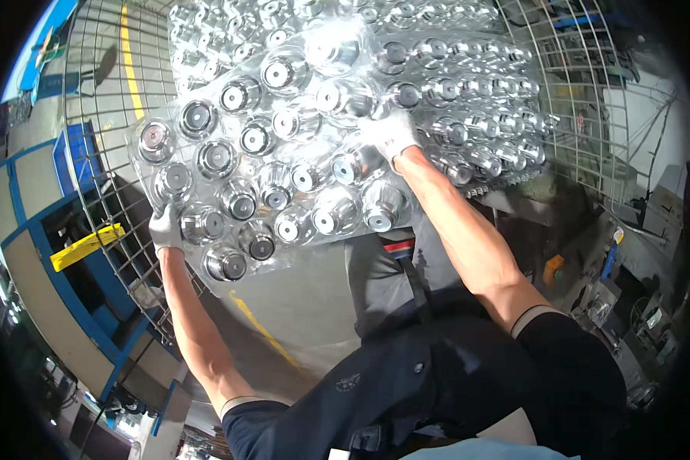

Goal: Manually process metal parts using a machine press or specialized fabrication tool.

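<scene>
A person's left hand (pixel 165 228), in a pale glove, is closed on the near left edge of a clear plastic tray (pixel 184 149), while the gloved right hand (pixel 389 136) holds the same tray by its right edge, its fingertips hard to make out in the glare. The tray is in front of the person, slanting across the near left of a wire cage (pixel 142 268), its left end higher on the far side than its near corner. Shiny metal cups (pixel 254 138) sit in its round pockets, in rows, most showing a round end with a small centre mark. Beyond it and to the right, more filled trays (pixel 479 111) lie inside the cage, close together. A yellow tag (pixel 88 247) hangs on the cage's left side, near a blue bin (pixel 87 153) just outside the mesh. Farther left and nearer stands a cream cabinet (pixel 69 330) with blue edging. A yellow line (pixel 261 330) runs along the grey floor below the tray, and a small orange object (pixel 553 268) lies at the right.
</scene>
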Available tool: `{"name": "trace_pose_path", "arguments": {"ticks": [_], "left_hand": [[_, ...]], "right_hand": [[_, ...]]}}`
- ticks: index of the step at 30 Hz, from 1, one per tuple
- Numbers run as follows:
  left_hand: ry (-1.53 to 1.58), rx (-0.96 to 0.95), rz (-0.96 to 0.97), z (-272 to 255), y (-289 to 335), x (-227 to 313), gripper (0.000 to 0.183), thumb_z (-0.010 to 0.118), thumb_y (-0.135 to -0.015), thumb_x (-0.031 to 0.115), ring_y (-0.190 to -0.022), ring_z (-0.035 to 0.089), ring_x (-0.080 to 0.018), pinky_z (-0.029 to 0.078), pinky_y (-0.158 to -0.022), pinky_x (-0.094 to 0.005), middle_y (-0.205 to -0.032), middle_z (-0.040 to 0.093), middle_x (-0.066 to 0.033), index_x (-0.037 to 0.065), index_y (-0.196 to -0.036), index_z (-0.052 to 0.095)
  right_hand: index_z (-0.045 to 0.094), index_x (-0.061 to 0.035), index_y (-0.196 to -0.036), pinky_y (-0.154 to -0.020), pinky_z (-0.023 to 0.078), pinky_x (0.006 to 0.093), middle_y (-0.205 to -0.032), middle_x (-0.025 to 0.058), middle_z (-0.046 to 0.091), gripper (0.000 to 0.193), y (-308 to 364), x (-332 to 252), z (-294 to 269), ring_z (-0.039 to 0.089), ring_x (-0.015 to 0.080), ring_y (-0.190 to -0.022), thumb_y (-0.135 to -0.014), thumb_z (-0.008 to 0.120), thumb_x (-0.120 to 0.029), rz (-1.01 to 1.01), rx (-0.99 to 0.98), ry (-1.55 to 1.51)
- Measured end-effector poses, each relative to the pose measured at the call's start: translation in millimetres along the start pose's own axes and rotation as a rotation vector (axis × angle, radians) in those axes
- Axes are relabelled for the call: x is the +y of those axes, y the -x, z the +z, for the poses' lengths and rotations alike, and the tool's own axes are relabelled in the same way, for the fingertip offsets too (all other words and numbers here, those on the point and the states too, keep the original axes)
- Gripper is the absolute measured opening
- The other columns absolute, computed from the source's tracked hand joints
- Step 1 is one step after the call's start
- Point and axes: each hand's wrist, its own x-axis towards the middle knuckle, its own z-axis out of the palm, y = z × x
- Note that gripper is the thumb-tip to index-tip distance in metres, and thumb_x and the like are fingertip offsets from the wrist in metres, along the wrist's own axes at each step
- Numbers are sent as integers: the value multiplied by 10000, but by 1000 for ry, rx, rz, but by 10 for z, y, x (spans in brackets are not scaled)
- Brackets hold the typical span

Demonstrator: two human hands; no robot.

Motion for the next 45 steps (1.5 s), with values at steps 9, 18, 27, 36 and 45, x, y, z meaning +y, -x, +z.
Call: {"name": "trace_pose_path", "arguments": {"ticks": [9, 18, 27, 36, 45], "left_hand": [[84, -182, -127, 659, 620, 1037, 238, 585, -821, 144, -762, 623, -148, 497, -657, -260, -889, 659, -81, -16, -992, 625], [254, -452, -186, 2757, 1590, 1759, 343, 602, -833, 122, -497, 574, -161, 411, -370, -243, -805, 617, -102, 22, -1158, 560], [151, -377, -14, 3911, 1508, 967, 362, 635, -725, 268, -820, 635, -214, 490, -750, -318, -869, 668, -149, 9, -977, 649], [59, -414, -59, 4052, 1630, 764, 382, 682, -766, 312, -812, 612, -168, 475, -749, -302, -890, 671, -102, 14, -1002, 640], [-64, -415, -86, 3765, 1765, 996, 482, 622, -787, 428, -993, 618, -229, 453, -878, -309, -1047, 659, -123, 80, -1120, 631]], "right_hand": [[638, -28, -1073, -740, 492, 259, -996, 54, 661, 346, -23, 82, -1487, 623, 128, -832, -751, 708, -136, 99, -163, -1098], [641, -23, -1018, -727, 473, 273, -942, 49, 644, 323, -750, 1392, -3571, 591, 136, -816, -744, 726, -171, 19, 23, -420], [622, 24, -1098, -858, 419, 273, -1080, 56, 629, 391, -1425, 2172, -4084, 567, 146, -956, -812, 654, -240, 142, -15, -149], [506, -11, -1259, -920, 383, 283, -1221, 58, 547, 458, -2302, 3201, -4137, 514, 164, -1079, -867, 578, -236, -41, -196, 89], [394, -36, -1354, -1014, 318, 315, -1327, 70, 464, 524, -2384, 3166, -3728, 446, 197, -1191, -892, 558, -221, -108, 75, -19]]}}
